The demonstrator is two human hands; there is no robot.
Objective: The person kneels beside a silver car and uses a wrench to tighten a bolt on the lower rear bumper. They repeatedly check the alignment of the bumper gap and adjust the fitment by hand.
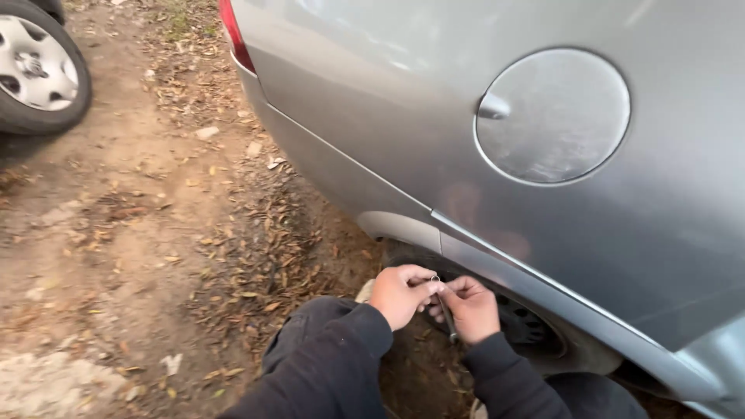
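grey car body (605,256), round fuel flap (552,116), neighbouring wheel (35,66)

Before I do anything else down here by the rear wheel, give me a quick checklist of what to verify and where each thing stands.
1. Left hand has the small metal tool by its top end: ok.
2. Right hand steadies the tool's shaft: ok.
3. Tool tip in clear view: not ok, it is hidden in shadow below the hands.
4. Tyre visible under the wheel arch: ok, though mostly shadowed.
5. What the tool sits on: cannot tell.
6. Ground firm: cannot tell, bare dirt with dry leaves.
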